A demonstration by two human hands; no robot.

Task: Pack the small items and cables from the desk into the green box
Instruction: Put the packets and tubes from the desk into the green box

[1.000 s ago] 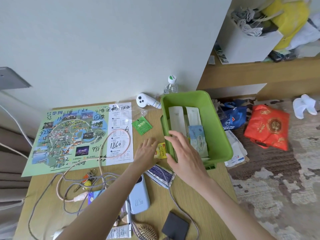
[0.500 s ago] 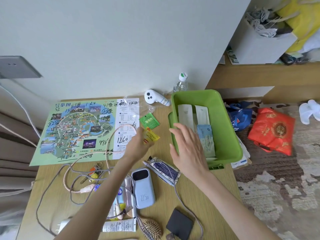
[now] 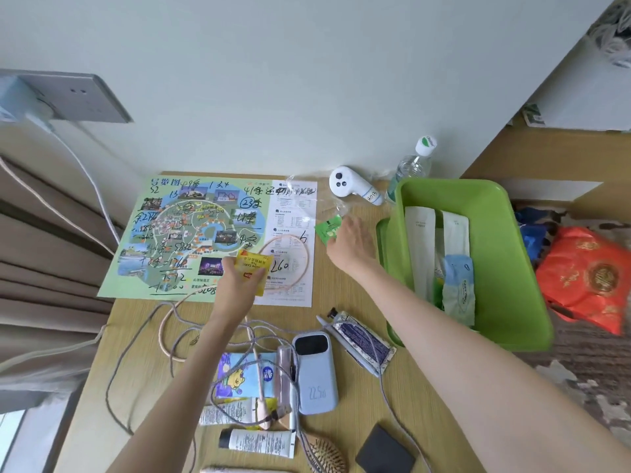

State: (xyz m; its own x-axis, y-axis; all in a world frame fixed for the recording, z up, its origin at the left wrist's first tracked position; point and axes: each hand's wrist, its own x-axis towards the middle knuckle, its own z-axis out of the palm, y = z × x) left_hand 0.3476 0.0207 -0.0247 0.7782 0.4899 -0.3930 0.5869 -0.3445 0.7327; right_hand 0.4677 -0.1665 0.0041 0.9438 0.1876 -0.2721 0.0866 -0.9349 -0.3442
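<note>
Evidently gathering sachets for the box (image 3: 495, 206): left hand (image 3: 239, 281) pinches a yellow sachet (image 3: 252, 268) (lifted), right hand (image 3: 353, 244) spreads onto the green sachet (image 3: 327, 229).

wall (image 3: 307, 80): pale | desk (image 3: 345, 302): light wood | curtain (image 3: 41, 268): beige, left

Right hand (image 3: 353, 244) newly off green box (image 3: 505, 268), onto green sachet (image 3: 328, 229).

A lived-in room — wooden desk (image 3: 341, 397) against a wall, curtains (image 3: 44, 254), patterned carpet (image 3: 580, 363).
</note>
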